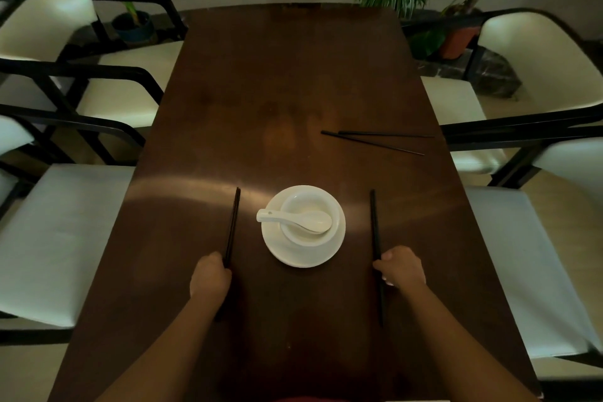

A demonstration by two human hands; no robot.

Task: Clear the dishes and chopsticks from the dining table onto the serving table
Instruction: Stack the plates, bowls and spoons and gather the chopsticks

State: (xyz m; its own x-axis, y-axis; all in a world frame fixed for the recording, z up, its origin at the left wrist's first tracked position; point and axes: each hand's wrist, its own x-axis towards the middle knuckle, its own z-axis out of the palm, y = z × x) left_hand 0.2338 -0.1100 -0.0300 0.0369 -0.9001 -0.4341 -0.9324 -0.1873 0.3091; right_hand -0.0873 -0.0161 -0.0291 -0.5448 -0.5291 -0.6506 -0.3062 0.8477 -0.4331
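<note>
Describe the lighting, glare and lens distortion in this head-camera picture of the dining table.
Head view: dim overall; a pale curved band of glare crosses the dark wooden table behind the white plate, which is the brightest thing. Head view: wide-angle bending splays the table edges and cream chairs outward. Head view: the black chopsticks in the left hand and right hand nearly merge with the wood.

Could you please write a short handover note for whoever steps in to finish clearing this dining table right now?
Left hand: closed on the left chopsticks.
Right hand: closed on the right chopsticks.
Between them on the dining table: white plate carrying a bowl with a spoon in it.
A third, loose pair of chopsticks lies splayed near the table's right edge.
Done: nothing visibly cleared yet; the serving table is out of view.
Left: carry everything over.
</note>
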